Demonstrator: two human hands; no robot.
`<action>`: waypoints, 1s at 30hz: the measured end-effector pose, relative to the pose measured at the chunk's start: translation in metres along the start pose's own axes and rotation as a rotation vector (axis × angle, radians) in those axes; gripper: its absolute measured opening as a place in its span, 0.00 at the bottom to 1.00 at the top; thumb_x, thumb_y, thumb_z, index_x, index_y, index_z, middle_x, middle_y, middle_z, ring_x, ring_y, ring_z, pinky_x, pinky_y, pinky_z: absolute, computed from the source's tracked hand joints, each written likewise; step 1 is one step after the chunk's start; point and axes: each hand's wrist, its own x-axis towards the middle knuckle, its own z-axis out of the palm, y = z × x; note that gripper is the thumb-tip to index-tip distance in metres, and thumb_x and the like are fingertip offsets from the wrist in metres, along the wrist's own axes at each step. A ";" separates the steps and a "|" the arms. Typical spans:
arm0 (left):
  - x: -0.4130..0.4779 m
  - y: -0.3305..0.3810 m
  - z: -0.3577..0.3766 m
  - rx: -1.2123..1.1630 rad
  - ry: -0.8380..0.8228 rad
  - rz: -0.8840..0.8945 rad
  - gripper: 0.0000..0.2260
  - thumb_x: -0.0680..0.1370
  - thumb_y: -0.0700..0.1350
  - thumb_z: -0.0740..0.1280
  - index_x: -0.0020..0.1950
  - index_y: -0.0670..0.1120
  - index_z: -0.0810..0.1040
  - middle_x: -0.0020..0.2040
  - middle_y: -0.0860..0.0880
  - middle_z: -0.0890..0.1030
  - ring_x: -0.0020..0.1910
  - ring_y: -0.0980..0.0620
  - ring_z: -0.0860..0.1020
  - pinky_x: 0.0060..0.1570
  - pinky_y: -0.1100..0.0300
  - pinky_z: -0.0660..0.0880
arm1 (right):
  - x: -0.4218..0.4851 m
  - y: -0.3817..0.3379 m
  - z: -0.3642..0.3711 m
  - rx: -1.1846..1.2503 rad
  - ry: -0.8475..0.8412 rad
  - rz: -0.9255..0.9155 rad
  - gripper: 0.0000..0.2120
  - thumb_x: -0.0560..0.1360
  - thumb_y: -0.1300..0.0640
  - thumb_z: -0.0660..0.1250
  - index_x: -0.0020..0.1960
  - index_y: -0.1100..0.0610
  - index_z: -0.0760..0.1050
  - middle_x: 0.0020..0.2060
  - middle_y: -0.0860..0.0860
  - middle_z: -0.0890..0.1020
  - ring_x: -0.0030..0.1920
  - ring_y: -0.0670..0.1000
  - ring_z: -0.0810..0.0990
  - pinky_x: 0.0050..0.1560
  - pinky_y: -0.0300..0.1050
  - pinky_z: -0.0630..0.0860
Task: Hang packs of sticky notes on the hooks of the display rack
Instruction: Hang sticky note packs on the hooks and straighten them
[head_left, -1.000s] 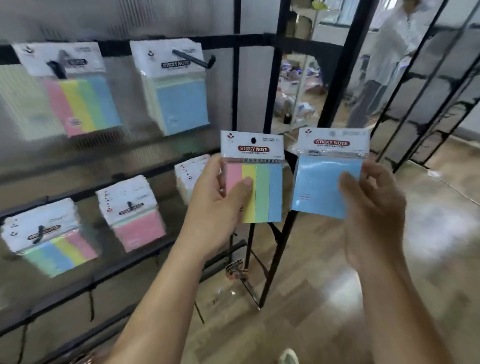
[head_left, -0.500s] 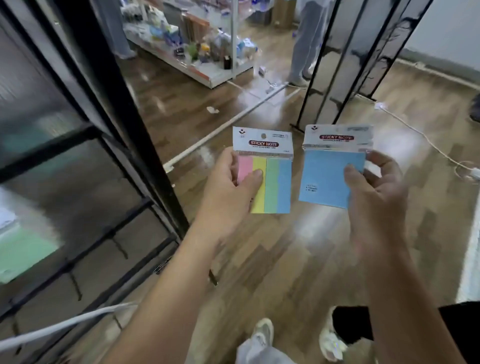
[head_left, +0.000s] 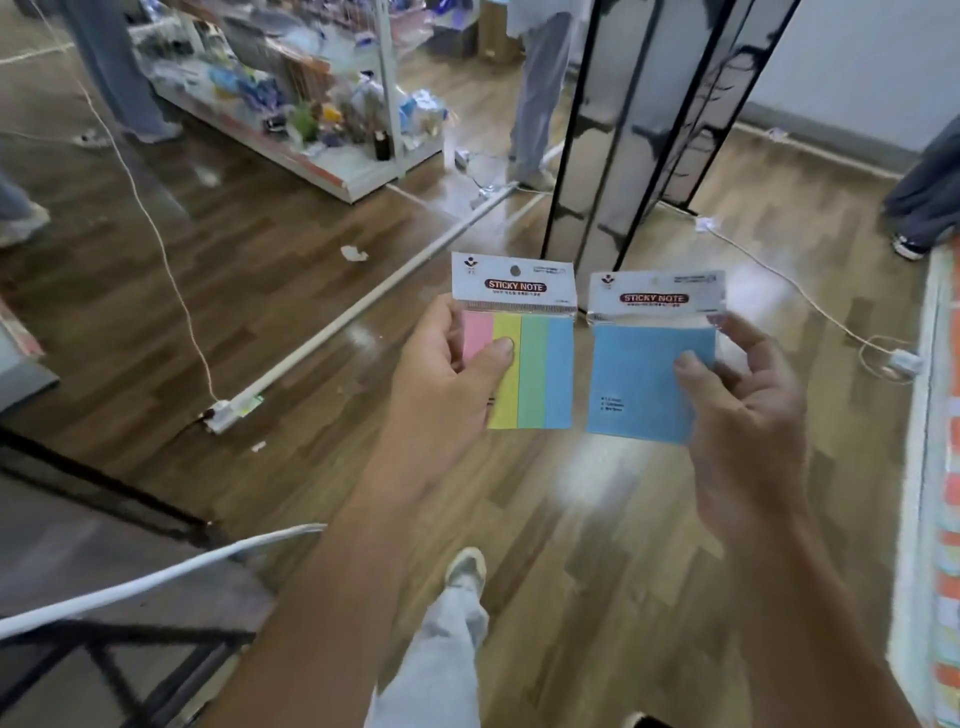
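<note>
The hooked rack had slipped out of view since a second before; both packs stayed in hand. The left grip (head_left: 447, 379) pinched the striped pack (head_left: 540, 374), the right grip (head_left: 748, 400) the blue pack (head_left: 639, 379), upright, side by side, not touching, above the floor (head_left: 260, 291).

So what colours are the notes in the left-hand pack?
Four stripes in the left-hand pack: pink, yellow, green, blue; head view.
</note>
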 end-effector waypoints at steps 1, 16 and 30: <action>0.021 0.001 0.010 -0.014 -0.018 0.007 0.10 0.80 0.38 0.63 0.54 0.52 0.76 0.49 0.53 0.85 0.49 0.50 0.83 0.46 0.48 0.82 | 0.021 0.001 0.001 -0.010 0.018 -0.007 0.16 0.79 0.67 0.62 0.58 0.47 0.72 0.35 0.42 0.84 0.38 0.42 0.80 0.38 0.39 0.75; 0.346 0.036 0.255 -0.085 -0.335 0.057 0.09 0.77 0.40 0.67 0.54 0.52 0.77 0.49 0.49 0.84 0.48 0.44 0.82 0.40 0.44 0.80 | 0.356 -0.016 -0.090 0.009 0.343 -0.118 0.18 0.79 0.67 0.62 0.64 0.51 0.70 0.37 0.43 0.84 0.39 0.42 0.82 0.38 0.35 0.78; 0.571 0.094 0.523 -0.174 -0.238 0.202 0.10 0.80 0.34 0.63 0.53 0.49 0.76 0.47 0.51 0.85 0.45 0.54 0.83 0.40 0.58 0.81 | 0.713 -0.056 -0.221 0.027 0.129 -0.252 0.17 0.79 0.68 0.60 0.65 0.55 0.68 0.37 0.41 0.84 0.38 0.40 0.81 0.36 0.33 0.77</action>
